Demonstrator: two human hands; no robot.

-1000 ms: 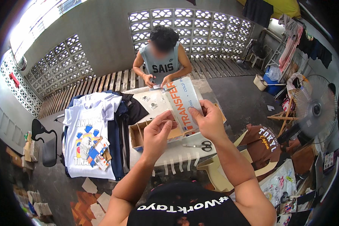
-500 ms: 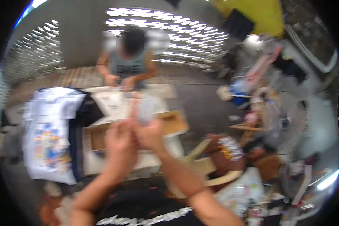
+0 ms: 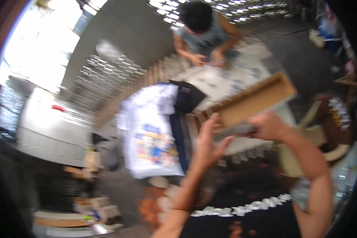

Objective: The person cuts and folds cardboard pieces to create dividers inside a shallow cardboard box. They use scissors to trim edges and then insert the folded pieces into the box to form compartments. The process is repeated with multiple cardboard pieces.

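while the view is tilted and blurred, the person's two hands show up near the middle, above the desk (image 3: 261, 144). the right hand (image 3: 267, 125) is closed around the end of a thin, flat sheet (image 3: 236, 130) that runs leftward from it, seen almost edge-on as a grey strip. the left hand (image 3: 210, 141) is open, fingers spread and pointing up, its fingertips right at the free end of that sheet; whether it actually pinches the sheet cannot be told through the blur. just behind the hands sits a cardboard box (image 3: 256, 101), its long brown side facing the camera and its far end tipped upward in the slanted frame. left of the hands a white shirt (image 3: 148, 137) with a colourful print lies flat on the desk, and dark clothes (image 3: 184, 115) lie along its right edge. across the desk another person (image 3: 204, 27) in a sleeveless grey top leans over pale sheets (image 3: 230, 79), both of their hands down on them.
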